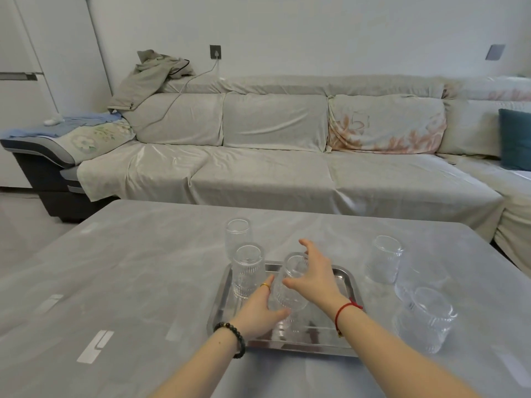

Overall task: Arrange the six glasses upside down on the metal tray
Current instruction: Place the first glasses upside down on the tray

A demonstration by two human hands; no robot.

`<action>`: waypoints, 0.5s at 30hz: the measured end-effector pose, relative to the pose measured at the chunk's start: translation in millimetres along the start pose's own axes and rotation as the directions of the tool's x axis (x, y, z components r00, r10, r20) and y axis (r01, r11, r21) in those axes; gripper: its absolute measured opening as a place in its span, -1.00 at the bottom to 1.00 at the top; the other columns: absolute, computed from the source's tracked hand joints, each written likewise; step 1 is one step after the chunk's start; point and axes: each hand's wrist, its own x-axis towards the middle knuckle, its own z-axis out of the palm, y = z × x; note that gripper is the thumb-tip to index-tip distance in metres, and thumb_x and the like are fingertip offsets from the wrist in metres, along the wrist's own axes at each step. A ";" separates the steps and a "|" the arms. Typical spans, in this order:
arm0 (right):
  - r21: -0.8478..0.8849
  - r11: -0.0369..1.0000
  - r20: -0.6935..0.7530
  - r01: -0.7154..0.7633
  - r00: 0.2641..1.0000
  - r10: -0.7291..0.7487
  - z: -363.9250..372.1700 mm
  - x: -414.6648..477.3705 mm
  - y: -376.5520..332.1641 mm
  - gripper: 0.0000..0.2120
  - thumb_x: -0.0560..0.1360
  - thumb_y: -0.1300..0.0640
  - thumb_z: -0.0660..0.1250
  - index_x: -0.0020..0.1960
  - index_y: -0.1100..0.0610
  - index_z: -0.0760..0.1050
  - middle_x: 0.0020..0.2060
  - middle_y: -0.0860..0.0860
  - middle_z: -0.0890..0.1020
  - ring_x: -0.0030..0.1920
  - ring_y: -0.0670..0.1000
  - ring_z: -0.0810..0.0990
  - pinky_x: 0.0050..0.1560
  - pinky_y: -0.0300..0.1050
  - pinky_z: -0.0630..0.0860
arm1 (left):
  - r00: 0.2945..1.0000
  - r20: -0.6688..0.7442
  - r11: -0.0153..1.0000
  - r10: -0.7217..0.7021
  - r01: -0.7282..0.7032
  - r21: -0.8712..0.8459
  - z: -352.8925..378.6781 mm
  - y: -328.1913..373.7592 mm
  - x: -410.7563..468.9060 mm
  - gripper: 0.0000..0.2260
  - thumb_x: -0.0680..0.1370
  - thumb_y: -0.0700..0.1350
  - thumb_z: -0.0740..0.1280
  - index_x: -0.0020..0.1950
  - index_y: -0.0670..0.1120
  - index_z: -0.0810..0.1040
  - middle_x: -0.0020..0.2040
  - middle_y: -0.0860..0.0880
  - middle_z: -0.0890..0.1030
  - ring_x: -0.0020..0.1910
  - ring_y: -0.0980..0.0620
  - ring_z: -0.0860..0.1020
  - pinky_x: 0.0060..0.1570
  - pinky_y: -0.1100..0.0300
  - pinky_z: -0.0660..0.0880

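Second glass (288,282) going onto metal tray (343,275) at lower centre of frame: left hand (260,310) gripping its lower part, right hand (311,275) spread wide over its top. One glass (247,271) stands on tray's upper-left corner. Next probably: seat it base-up, let go, fetch from tabletop (115,268).

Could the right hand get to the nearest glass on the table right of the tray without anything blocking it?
Probably yes. The right hand is open over the metal tray, and the nearest glass stands just right of it on bare table, with nothing between them.
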 end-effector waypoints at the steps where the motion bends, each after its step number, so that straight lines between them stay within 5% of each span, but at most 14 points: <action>1: 0.001 1.000 -0.005 0.003 1.000 -0.003 3.2 4.1 2.3 -0.19 0.24 0.18 0.50 0.38 0.01 0.16 0.25 0.05 0.43 0.30 0.08 0.30 0.25 -0.01 0.36 | 1.000 -0.005 1.000 -0.003 0.003 -0.007 2.0 -2.8 4.2 -0.26 0.45 -0.02 0.33 0.47 0.00 -0.07 0.51 0.03 0.12 0.33 0.16 0.31 0.30 0.21 0.33; 6: 0.004 0.997 -0.023 0.077 0.997 -0.077 17.9 20.4 10.9 -0.23 0.27 0.10 0.48 0.36 -0.03 0.16 0.27 0.02 0.42 0.27 0.02 0.32 0.19 -0.16 0.28 | 0.999 -0.038 0.997 -0.003 0.000 -0.074 10.0 -16.9 26.2 -0.24 0.43 0.00 0.35 0.47 0.08 -0.07 0.49 0.06 0.17 0.17 0.32 0.31 0.01 0.46 0.29; 9: 0.074 0.994 -0.039 0.079 0.996 -0.077 21.1 21.4 18.7 -0.20 0.28 0.07 0.49 0.39 -0.03 0.13 0.35 0.00 0.35 0.35 0.01 0.30 0.31 -0.09 0.26 | 0.996 -0.087 0.994 -0.009 -0.001 -0.108 13.8 -21.5 34.7 -0.23 0.42 0.00 0.35 0.47 0.08 -0.08 0.50 0.06 0.12 0.38 0.18 0.20 0.18 0.31 0.25; 12: 0.188 0.980 -0.036 -0.064 0.997 0.072 26.4 9.8 36.4 -0.13 0.26 0.12 0.52 0.41 -0.02 0.09 0.38 0.01 0.32 0.38 0.04 0.28 0.37 0.01 0.25 | 0.995 -0.103 0.989 -0.003 -0.013 -0.149 17.2 -22.5 38.2 -0.23 0.43 -0.04 0.35 0.47 0.05 -0.09 0.51 0.01 0.11 0.46 0.08 0.11 0.37 0.16 0.16; 15: 0.279 0.949 -0.032 -0.144 0.987 0.159 38.5 -6.5 54.7 -0.27 0.30 0.24 0.49 0.35 0.01 0.21 0.24 0.02 0.47 0.30 0.03 0.41 0.28 -0.13 0.33 | 0.993 -0.119 0.982 0.019 -0.040 -0.182 19.0 -22.0 40.3 -0.24 0.43 -0.02 0.35 0.47 0.08 -0.06 0.50 0.03 0.15 0.45 0.09 0.13 0.40 0.13 0.14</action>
